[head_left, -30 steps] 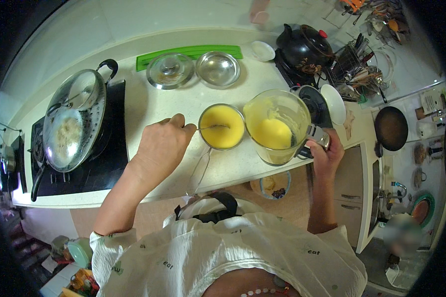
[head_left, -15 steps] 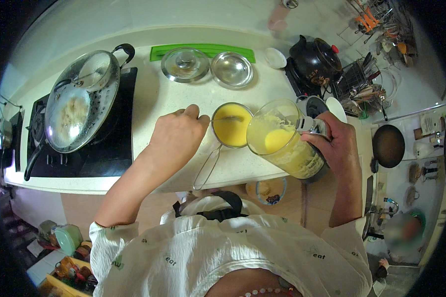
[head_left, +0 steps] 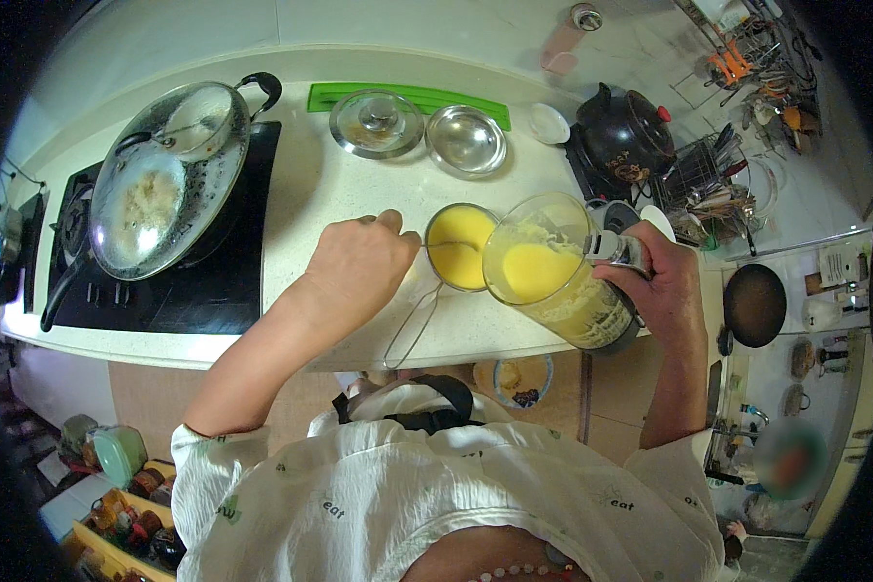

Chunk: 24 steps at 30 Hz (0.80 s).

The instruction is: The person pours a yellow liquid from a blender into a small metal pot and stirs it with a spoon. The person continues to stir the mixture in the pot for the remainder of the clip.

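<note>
Blender jug [head_left: 553,281] tilts in my right hand's [head_left: 664,286] grip over the strainer [head_left: 459,247]; my left hand [head_left: 359,267] pinches its handle above the desk [head_left: 339,194].

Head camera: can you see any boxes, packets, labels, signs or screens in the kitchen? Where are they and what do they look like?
Paper sheet: far right, beside the black pan; pale rectangle, small dark print.
Jars: lower left on the floor; dark, red-brown lids; labels too small to tell.
No screens or signs visible.

Strainer [head_left: 459,247] left of jug [head_left: 553,276]; pan [head_left: 160,194] far left.
</note>
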Available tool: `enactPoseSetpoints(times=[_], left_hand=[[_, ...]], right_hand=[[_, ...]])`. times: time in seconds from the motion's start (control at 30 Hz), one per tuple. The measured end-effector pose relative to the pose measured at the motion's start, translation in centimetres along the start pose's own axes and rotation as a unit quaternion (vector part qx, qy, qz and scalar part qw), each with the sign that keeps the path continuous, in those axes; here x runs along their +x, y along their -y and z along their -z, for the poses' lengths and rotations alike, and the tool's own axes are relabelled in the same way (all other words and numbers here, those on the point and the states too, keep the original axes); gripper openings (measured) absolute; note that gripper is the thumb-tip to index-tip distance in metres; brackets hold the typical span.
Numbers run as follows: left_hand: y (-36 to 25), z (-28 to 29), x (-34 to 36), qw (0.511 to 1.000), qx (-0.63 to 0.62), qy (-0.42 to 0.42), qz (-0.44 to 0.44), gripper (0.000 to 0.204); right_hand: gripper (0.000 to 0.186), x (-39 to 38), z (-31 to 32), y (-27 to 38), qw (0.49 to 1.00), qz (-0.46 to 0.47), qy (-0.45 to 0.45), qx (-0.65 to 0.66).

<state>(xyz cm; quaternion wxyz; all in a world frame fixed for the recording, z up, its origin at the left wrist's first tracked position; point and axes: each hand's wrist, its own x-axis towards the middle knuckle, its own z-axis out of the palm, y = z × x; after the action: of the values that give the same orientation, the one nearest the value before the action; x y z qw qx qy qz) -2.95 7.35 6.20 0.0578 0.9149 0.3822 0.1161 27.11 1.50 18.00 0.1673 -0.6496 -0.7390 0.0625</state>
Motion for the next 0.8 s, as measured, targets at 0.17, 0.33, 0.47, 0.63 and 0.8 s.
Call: enactPoseSetpoints(times=[0.17, 0.33, 0.47, 0.63, 0.8], left_hand=[[-0.2, 1.2, -0.9, 1.000, 0.001, 0.002, -0.003, 0.024], [0.0, 1.6, -1.0, 1.000, 0.005, 0.012, -0.022, 0.022], [0.2, 1.8, -0.4, 0.999, 0.009, 0.018, -0.036, 0.020], [0.3, 0.4, 1.0, 0.999, 0.006, 0.010, -0.031, 0.019], [0.4, -0.4, 2.0, 0.999, 0.011, -0.012, -0.028, 0.020]], right_hand=[[0.041, 0.0, 0.0, -0.2, 1.000, -0.012, 0.013, 0.003], [0.041, -0.1, 0.2, -0.5, 0.999, -0.030, 0.021, -0.003], [0.042, -0.3, -0.2, -1.1, 0.999, -0.029, 0.019, 0.010], [0.042, -0.3, -0.3, -0.9, 0.999, -0.029, 0.014, 0.017], [0.042, -0.3, -0.3, -1.0, 1.000, -0.017, 0.005, 0.010]])
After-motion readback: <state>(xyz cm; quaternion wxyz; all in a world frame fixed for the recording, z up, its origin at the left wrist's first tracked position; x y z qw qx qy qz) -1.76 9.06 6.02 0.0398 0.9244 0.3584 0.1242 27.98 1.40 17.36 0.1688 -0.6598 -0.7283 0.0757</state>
